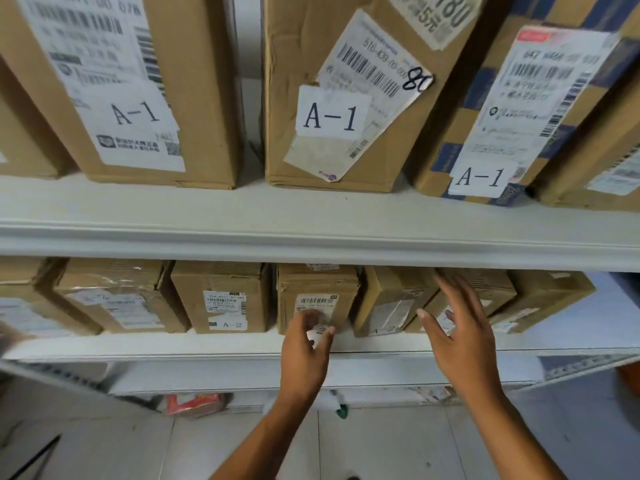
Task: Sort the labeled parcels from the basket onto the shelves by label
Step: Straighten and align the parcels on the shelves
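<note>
Where the white metal upper shelf [311, 216] runs across the view, three tall brown cardboard boxes stand on it, each bearing a white paper tag printed A-1: the left box [131, 81], the middle box [332, 98] with a handwritten 80 on its shipping label, and the right box [512, 109] with blue printed patches, tilted to the left. A further brown carton [602, 147] is partly seen at the far right edge.

On the white lower shelf [214, 341] a row of smaller brown cardboard parcels stands side by side. One near the middle [221, 296] shows an A-2 tag clearly. The parcel just to its right [317, 289] stands upright at the shelf front, with a barcode label on its face.

The left hand [304, 344] is at the lower front of that parcel, fingers curled and pinching its white paper tag [317, 332], on which only a 2 is legible. The fingertips are blurred, so the exact contact cannot be told.

The right hand [460, 327] is spread and released, fingers straight, held before the leaning brown parcels [391, 299] further right on the same shelf; whether it touches them cannot be told.

Below the shelving, a red and white packet [194, 403] lies on the pale tiled floor [381, 445].
</note>
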